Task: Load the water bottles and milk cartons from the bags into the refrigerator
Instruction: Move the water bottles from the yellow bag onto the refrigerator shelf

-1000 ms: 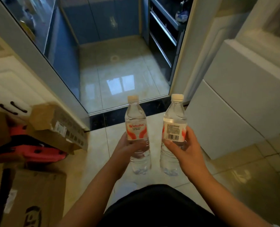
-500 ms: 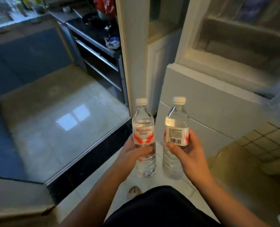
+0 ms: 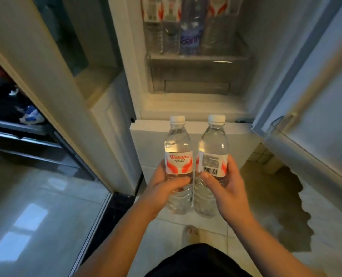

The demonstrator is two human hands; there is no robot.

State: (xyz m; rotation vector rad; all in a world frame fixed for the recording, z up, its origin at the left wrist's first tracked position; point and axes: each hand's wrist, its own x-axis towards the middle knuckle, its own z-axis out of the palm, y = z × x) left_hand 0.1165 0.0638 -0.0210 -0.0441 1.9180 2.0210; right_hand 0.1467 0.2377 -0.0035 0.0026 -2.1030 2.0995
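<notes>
**Position.** The person faces the open refrigerator (image 3: 186,108) with both arms extended forward.

**Hands.** The left hand (image 3: 166,186) is wrapped round the left water bottle (image 3: 178,148). Its thumb lies across the front just below the label and its fingers are curled behind. The right hand (image 3: 228,186) grips the right water bottle (image 3: 213,144) in like manner — thumb at the label's lower edge beside the barcode, fingers round the far side.

**Task items.** Both bottles are upright, white caps on, and contain clear liquid. They are held side by side, close enough that contact along the lower bodies cannot be confirmed or excluded. They sit outside the cabinet, in front of the closed lower compartment (image 3: 146,140).

**Refrigerator.**
- In the upper compartment, a shelf (image 3: 196,56) carries a row of stored bottles (image 3: 152,27). Most are clear with red-and-white labels, and there is one purple-labelled bottle (image 3: 190,37). Their tops are cut off by the frame edge.
- Beneath the shelf is a translucent drawer (image 3: 196,80), pushed in.
- The refrigerator door (image 3: 316,96) stands open at the right, with a clear bin (image 3: 282,122) on its inner face.

**Surroundings.**
- A white cabinet (image 3: 110,136) stands to the left, just beside the refrigerator, with a glass door frame (image 3: 46,86) further left.
- The floor (image 3: 212,232) is pale tile, with a dark irregular patch (image 3: 276,206) at the right — shadow or wet, undetermined.
- One foot (image 3: 190,230) shows below the bottles, above a dark garment (image 3: 198,260).
</notes>
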